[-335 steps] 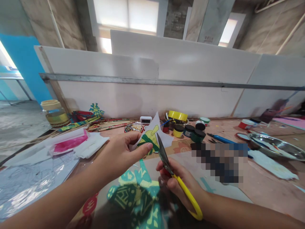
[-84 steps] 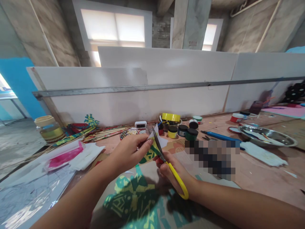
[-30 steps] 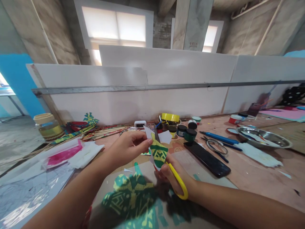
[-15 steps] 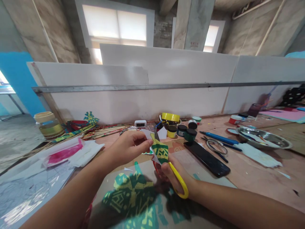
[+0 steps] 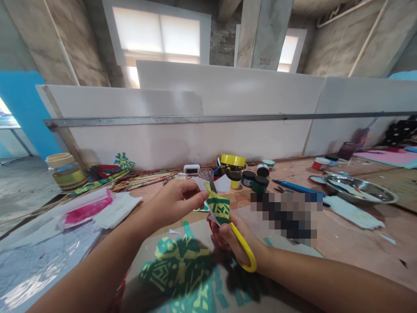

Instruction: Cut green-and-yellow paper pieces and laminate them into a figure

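Note:
My left hand (image 5: 182, 198) pinches the edge of a small piece of paper (image 5: 219, 208) painted in green and yellow, with white showing at its border. Around the yellow-handled scissors (image 5: 244, 248) my right hand (image 5: 239, 232) is closed, with some red on the handle's inner side. The scissors' blades rise behind the painted paper and are mostly hidden by it. Below both hands lies a board (image 5: 137, 278) bearing a larger green and yellow pattern (image 5: 176, 265), partly in shadow.
Paint jars (image 5: 259, 184) and a yellow tape roll (image 5: 233, 160) stand behind my hands. A metal bowl (image 5: 361, 187) sits at right, near a pixelated dark patch (image 5: 286, 217). Thin sticks (image 5: 146, 179), a lidded jar (image 5: 67, 171) and papers (image 5: 120, 208) occupy the left.
My hands and the painted paper have hardly moved. More white paper shows behind the scissors' blades, and the scissors' handle sits very slightly further left.

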`<state>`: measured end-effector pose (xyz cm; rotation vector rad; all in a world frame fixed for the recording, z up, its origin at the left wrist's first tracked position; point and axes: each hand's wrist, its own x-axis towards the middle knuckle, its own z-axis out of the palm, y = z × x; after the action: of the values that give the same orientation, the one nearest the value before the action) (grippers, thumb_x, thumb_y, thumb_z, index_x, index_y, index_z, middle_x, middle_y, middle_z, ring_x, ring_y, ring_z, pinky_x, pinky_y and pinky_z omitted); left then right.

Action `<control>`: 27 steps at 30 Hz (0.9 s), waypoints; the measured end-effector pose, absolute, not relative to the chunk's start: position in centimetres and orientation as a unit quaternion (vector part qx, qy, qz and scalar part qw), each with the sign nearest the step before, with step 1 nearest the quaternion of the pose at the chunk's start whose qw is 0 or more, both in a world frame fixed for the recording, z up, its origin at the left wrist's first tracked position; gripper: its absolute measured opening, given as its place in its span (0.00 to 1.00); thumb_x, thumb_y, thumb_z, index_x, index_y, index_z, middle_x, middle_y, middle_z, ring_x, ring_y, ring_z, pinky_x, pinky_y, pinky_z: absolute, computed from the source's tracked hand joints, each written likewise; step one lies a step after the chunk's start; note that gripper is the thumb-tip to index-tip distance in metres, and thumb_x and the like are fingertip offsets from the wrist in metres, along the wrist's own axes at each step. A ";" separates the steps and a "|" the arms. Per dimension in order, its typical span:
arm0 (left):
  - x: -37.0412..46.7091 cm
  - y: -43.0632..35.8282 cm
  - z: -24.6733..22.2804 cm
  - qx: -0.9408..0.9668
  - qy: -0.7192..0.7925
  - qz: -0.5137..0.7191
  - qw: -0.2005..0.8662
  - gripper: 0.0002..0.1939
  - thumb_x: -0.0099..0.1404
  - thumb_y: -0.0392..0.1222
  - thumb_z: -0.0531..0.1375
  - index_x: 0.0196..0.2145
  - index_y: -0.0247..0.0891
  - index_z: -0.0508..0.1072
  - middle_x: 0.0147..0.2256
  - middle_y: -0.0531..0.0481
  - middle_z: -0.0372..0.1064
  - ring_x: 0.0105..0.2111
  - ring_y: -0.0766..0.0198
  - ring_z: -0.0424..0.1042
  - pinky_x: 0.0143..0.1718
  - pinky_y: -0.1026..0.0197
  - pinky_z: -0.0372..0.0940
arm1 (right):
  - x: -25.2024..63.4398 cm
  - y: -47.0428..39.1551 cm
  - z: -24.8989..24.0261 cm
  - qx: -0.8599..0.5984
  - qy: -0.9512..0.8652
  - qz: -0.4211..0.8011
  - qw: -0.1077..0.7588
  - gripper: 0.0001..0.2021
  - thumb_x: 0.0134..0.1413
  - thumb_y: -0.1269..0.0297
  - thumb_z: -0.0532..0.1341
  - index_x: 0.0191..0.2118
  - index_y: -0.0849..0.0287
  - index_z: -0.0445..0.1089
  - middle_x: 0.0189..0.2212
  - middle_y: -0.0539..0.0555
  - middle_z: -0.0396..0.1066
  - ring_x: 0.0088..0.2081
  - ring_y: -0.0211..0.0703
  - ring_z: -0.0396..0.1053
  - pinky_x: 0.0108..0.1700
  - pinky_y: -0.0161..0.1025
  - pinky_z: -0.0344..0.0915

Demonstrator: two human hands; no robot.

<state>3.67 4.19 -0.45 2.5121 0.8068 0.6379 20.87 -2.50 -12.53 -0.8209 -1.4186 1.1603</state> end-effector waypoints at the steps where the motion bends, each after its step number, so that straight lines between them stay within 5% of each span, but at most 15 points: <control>1: 3.7 4.2 -0.4 0.904 0.290 0.230 0.213 0.19 0.68 0.49 0.53 0.28 0.33 0.75 0.25 0.49 0.72 0.27 0.64 0.70 0.28 0.64 0.61 | 20.9 -2.4 -12.7 -0.345 -0.594 0.487 0.540 0.29 0.50 0.33 0.57 0.42 0.56 0.61 0.23 0.45 0.55 0.20 0.32 0.50 0.21 0.31 0.48; 27: 3.7 4.2 -0.5 0.896 0.287 0.226 0.252 0.19 0.67 0.49 0.54 0.28 0.33 0.74 0.25 0.49 0.71 0.27 0.64 0.69 0.29 0.64 0.62 | 20.3 -2.9 -11.6 -0.346 -0.575 0.514 0.535 0.34 0.42 0.28 0.58 0.38 0.57 0.60 0.19 0.41 0.52 0.15 0.28 0.47 0.16 0.30 0.47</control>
<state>3.70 4.19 -0.47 2.4378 0.7799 0.6145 20.35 -2.88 -11.64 -0.8233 -1.3696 1.2234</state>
